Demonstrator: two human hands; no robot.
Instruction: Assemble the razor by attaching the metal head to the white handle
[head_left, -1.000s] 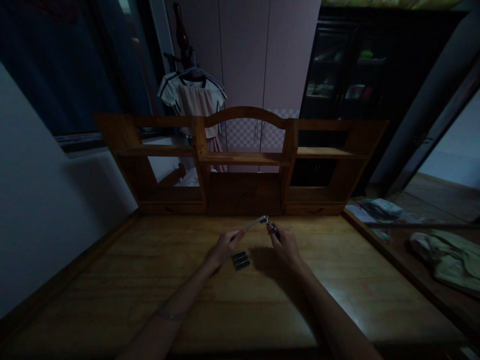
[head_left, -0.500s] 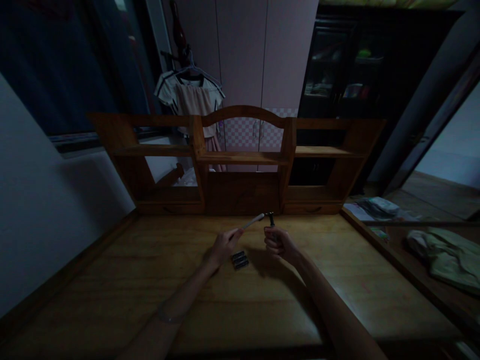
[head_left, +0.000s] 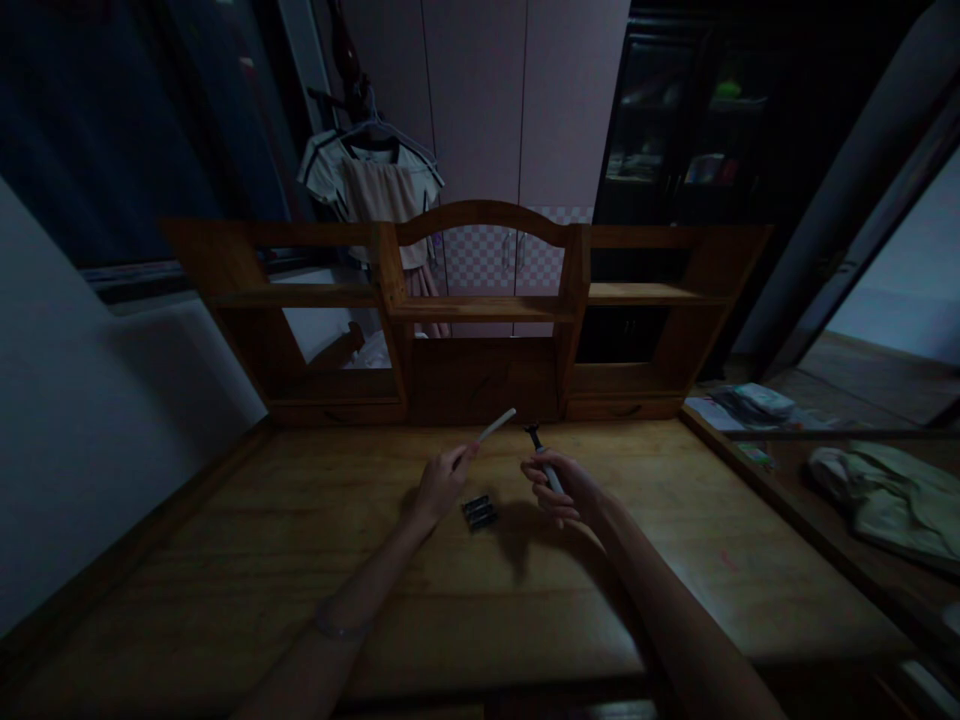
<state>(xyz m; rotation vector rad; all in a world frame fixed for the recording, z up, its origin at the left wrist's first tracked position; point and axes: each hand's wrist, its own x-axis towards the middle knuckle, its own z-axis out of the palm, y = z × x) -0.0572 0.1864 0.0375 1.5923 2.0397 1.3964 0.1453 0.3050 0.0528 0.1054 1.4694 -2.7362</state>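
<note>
My left hand point(head_left: 442, 484) is closed around the lower end of a slim white stick point(head_left: 498, 424), which slants up to the right. What its far end is exactly, the dim light does not show. To the right, my right hand point(head_left: 559, 484) holds a razor point(head_left: 553, 478) with a pale handle lying across the fingers. Its dark T-shaped head points up and away from me, apart from the stick. Between my hands, on the wooden desk point(head_left: 300, 560), lie three small dark cylinders point(head_left: 479, 513) side by side, looking like batteries.
A wooden shelf unit point(head_left: 480, 312) stands along the desk's back edge. A white wall point(head_left: 60, 400) rises at the left. Beyond the desk's right rim lie a pale green cloth point(head_left: 892, 500) and some papers and bags point(head_left: 757, 402). Clothes point(head_left: 375, 185) hang behind the shelves.
The razor's head has come away from the stick's tip. My right hand has turned and loosened its fingers, so the pale handle now shows. My left hand keeps the stick.
</note>
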